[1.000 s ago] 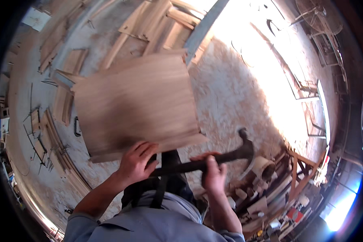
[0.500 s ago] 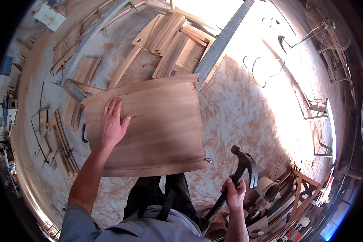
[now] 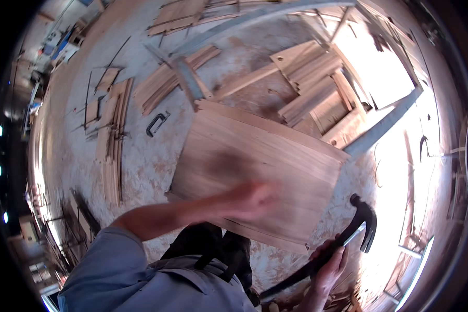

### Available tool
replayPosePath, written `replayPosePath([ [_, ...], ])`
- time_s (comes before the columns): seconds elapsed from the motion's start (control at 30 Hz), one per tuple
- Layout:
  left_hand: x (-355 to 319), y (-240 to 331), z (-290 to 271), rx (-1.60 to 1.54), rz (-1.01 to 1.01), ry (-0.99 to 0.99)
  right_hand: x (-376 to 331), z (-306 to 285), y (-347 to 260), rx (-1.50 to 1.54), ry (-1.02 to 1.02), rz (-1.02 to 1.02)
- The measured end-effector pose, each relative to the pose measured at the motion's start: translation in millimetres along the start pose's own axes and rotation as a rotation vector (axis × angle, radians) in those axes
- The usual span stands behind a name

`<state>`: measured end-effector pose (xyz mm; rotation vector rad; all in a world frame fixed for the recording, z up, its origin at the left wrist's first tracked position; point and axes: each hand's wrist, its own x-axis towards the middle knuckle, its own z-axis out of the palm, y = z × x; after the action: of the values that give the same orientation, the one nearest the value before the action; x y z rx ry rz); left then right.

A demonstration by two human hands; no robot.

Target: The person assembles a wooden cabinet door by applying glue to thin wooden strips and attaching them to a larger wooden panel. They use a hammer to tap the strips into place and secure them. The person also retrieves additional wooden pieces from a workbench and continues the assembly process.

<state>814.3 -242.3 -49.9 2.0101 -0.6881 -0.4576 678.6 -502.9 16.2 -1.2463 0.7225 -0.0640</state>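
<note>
**Hammer gripped in your right hand, left hand blurred over the wooden panel**

Your right hand [image 3: 332, 268] is closed around the handle of the hammer [image 3: 365, 221], fairly near its head. Your left hand [image 3: 252, 202] is too blurred to tell how far its fingers are open, or whether it touches the wooden panel [image 3: 291, 161] below it.

The panel lies in front of you, turned at a slant, its near edge just beyond your dark trousers [image 3: 195, 242]. Its far right corner meets a grey metal bar [image 3: 385, 125] in view; whether they touch, you cannot tell from here. A strip of floor [image 3: 275, 262] shows between the panel's right edge and the hammer head. To the left, well apart from the panel, a clamp [image 3: 152, 122] lies near a stack of planks [image 3: 117, 140].

Your left forearm comes from the lower left with the elbow bent, crossing the panel's near edge. Your right hand sits off the panel's near right corner, the hammer head pointing up and right, its claw curving downward, the handle slanting back toward your leg.
</note>
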Motion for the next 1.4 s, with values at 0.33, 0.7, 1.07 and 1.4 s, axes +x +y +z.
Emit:
replayPosePath([
  [0.33,-60,17,-59,-0.197,-0.311,0.358,57,167,6,-0.758,-0.538,-0.565],
  [0.7,-155,-110,-174,-0.794,-0.979,0.653,170,260,97,-1.425,-0.346,-0.907],
  [1.07,-160,-140,-179,-1.025,-1.007,0.491,176,271,102,-1.532,-0.276,-0.946],
  [1.4,-155,-141,-182,-1.008,-1.076,0.445,179,268,103,-1.518,-0.283,-0.945],
])
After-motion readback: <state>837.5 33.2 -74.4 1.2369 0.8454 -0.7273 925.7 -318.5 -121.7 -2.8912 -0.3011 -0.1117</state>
